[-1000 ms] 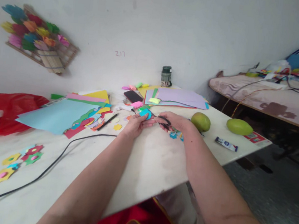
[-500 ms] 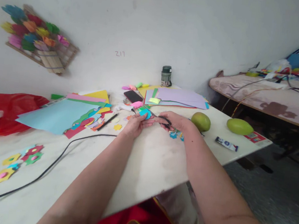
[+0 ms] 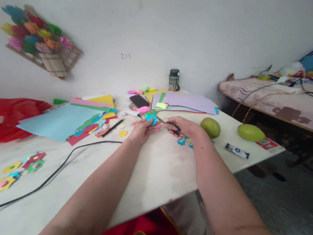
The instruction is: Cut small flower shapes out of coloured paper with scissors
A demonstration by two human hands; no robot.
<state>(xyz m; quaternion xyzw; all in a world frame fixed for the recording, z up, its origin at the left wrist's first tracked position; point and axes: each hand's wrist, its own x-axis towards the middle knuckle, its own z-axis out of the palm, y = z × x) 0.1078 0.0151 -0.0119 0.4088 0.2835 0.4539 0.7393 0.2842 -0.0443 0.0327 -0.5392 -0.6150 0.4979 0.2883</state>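
"Several paper flowers (image 3: 36,157) lie finished-looking at lower left of the frame, some with round centres. What do I have in the hands?"

"My left hand (image 3: 141,131) pinches a blue paper piece (image 3: 151,119) at centre frame. My right hand (image 3: 183,126) grips scissors (image 3: 176,127); blade opening: cannot tell. Hands near each other; contact unclear."

"State of the piece?"

"Rounded edge, no petal notches that I can make out. I judge it part-shaped. Small blue cut-outs (image 3: 181,141) lie beside the right wrist."

"Uncut stock?"

"Broad coloured sheets (image 3: 51,120) at left, lilac sheets (image 3: 188,101) upper centre, offcuts (image 3: 91,127) beside the left stack. Amount left: I cannot tell."
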